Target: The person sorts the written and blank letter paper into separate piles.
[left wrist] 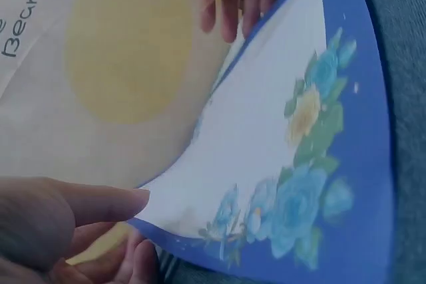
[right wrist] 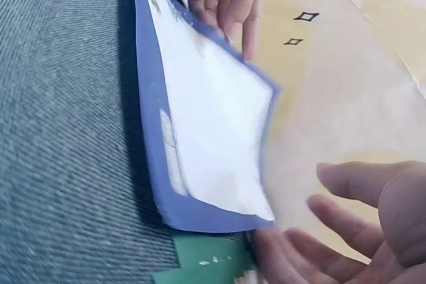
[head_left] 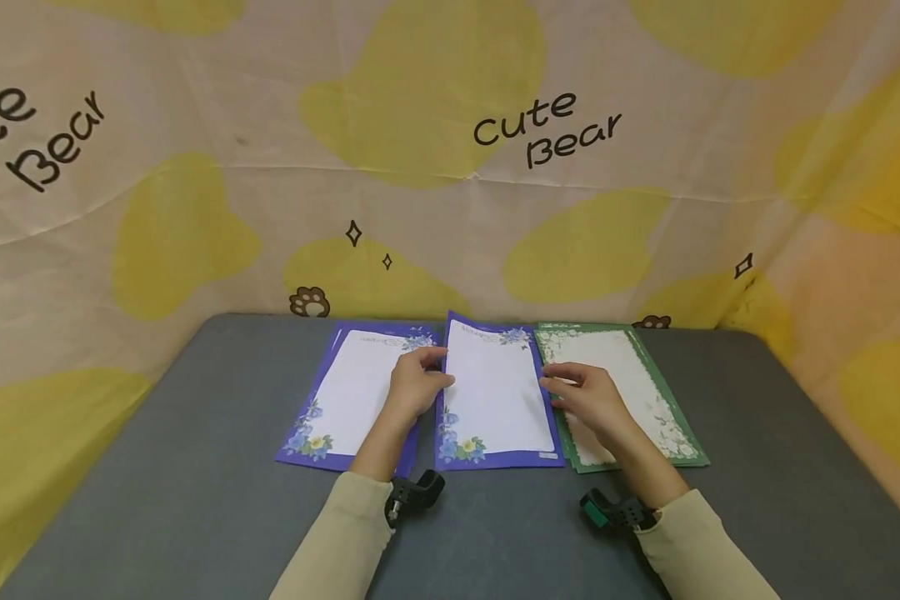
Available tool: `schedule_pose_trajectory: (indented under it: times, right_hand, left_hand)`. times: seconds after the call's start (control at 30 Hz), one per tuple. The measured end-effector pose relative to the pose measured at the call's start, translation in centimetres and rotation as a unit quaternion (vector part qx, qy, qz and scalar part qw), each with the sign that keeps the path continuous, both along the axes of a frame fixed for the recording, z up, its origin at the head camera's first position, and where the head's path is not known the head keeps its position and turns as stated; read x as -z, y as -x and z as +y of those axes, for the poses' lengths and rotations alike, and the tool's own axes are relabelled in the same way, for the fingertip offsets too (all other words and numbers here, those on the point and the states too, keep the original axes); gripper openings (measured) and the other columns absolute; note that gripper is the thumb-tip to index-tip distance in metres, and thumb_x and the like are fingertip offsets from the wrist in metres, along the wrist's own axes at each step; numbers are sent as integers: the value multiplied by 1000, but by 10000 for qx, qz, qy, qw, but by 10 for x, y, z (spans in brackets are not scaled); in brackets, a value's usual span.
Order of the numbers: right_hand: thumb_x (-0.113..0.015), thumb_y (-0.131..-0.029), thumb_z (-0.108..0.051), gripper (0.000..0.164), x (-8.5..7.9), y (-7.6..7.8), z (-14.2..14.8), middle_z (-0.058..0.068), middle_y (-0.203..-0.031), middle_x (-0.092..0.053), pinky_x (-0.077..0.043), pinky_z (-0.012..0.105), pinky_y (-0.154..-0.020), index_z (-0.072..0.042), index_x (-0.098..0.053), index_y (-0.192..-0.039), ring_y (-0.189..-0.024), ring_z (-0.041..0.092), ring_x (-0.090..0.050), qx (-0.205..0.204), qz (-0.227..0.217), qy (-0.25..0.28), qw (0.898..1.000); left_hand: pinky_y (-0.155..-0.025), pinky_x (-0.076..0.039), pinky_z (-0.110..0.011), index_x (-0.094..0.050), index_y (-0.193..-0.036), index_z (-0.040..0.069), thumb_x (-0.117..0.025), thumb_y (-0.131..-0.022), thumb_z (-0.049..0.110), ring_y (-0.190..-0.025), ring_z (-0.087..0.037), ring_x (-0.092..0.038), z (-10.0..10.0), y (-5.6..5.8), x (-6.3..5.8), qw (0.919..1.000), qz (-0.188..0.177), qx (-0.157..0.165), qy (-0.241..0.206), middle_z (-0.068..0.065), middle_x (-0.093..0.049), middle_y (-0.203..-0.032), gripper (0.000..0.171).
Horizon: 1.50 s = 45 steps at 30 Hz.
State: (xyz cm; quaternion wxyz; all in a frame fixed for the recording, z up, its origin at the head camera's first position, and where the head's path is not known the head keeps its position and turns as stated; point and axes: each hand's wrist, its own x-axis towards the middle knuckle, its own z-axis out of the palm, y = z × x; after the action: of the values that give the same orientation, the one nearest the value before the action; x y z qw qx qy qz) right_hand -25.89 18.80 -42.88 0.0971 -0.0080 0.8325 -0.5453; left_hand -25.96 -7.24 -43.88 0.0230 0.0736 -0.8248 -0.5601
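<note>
A sheet of stationery paper (head_left: 498, 392) with a purple-blue border and blue flowers is held partly raised in the middle, its surface curving in both wrist views. My left hand (head_left: 417, 383) pinches its left edge, thumb (left wrist: 126, 203) on top and the other fingers below. At the opposite edge is my right hand (head_left: 588, 400), thumb and index finger apart, with lower fingertips close to the paper; whether they touch it is unclear. Matching purple-bordered sheets (head_left: 352, 392) lie to the left, partly covered by my left hand. Green-bordered sheets (head_left: 630, 375) lie under my right hand.
All the paper lies towards the far side of a dark grey table (head_left: 195, 467). Behind it hangs a cream cloth (head_left: 435, 208) with yellow patches and lettering, reaching round both sides. Each wrist wears a black camera mount (head_left: 416, 493).
</note>
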Motion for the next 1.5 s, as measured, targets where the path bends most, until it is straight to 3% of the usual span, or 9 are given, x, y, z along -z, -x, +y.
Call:
schedule_pose_trajectory:
  times: [0.17,0.37,0.6,0.77,0.9,1.07,1.2,1.33,1.5]
  right_hand:
    - [-70,-95,-15,42,4,0,0,21,-144,-57,-61,27,-88,-1,-63,-135,-109,22,-69,36,41,243,9997]
    - [-71,-94,-12,36,8,1,-2,19,-117,-70,-57,20,-71,-2,-68,-129,-85,12,-64,28,167,165,9997]
    - [-70,-94,-12,37,8,1,-2,13,-112,-69,-53,21,-67,-5,-68,-131,-82,11,-59,72,188,189,9996]
    - [-71,-94,-12,43,3,2,2,4,-108,-70,-55,18,-70,-4,-64,-136,-81,4,-63,94,87,553,9984]
    - [-71,-94,-13,47,0,3,2,10,-122,-70,-56,18,-72,-3,-61,-139,-82,0,-65,125,-23,730,9973]
    - [-70,-95,-12,47,-4,1,-2,20,-144,-58,-60,22,-77,-6,-60,-141,-88,5,-70,110,109,540,9984]
    - [-69,-96,-12,46,-8,-1,-6,20,-146,-57,-62,28,-78,-8,-61,-141,-90,12,-73,159,345,391,9985]
    - [-69,-95,-11,45,-12,-6,-10,21,-144,-58,-62,28,-73,-7,-61,-140,-84,11,-72,266,423,534,9973]
    - [-72,-93,-10,44,-13,-12,-23,19,-142,-60,-59,24,-66,-6,-64,-136,-79,9,-67,307,475,624,9964]
  left_hand:
    - [-89,-59,-41,-75,-116,6,-78,-79,-4,-100,-30,-72,-2,1,4,9997,165,-131,125,-18,-73,-110,39]
    - [-92,-58,-41,-77,-115,7,-80,-80,1,-105,-28,-69,-5,-1,4,9996,201,-109,161,-15,-74,-108,35]
    - [-98,-56,-45,-76,-119,11,-81,-83,8,-117,-29,-66,-13,-2,4,9995,79,273,-154,-16,-71,-123,36]
    - [-91,-57,-33,-75,-122,13,-81,-83,9,-117,-24,-64,-20,0,3,9977,4,360,-580,-13,-70,-123,40]
    - [-78,-55,-22,-74,-124,13,-81,-84,9,-113,-22,-62,-24,0,0,9959,62,425,-801,-13,-68,-122,41]
    - [-72,-50,-21,-74,-124,12,-80,-84,8,-106,-23,-63,-23,-2,-5,9979,389,376,-369,-15,-69,-124,40]
    - [-66,-49,-21,-75,-122,11,-81,-83,8,-89,-18,-67,-24,-5,-9,9974,658,273,-82,-15,-71,-125,39]
    - [-62,-50,-22,-75,-120,10,-81,-83,9,-78,-13,-69,-29,-10,-13,9967,765,268,-87,-15,-73,-123,37]
    - [-67,-61,-36,-74,-123,9,-79,-86,12,-68,-12,-70,-48,-18,-22,9968,682,406,-81,-15,-74,-120,37]
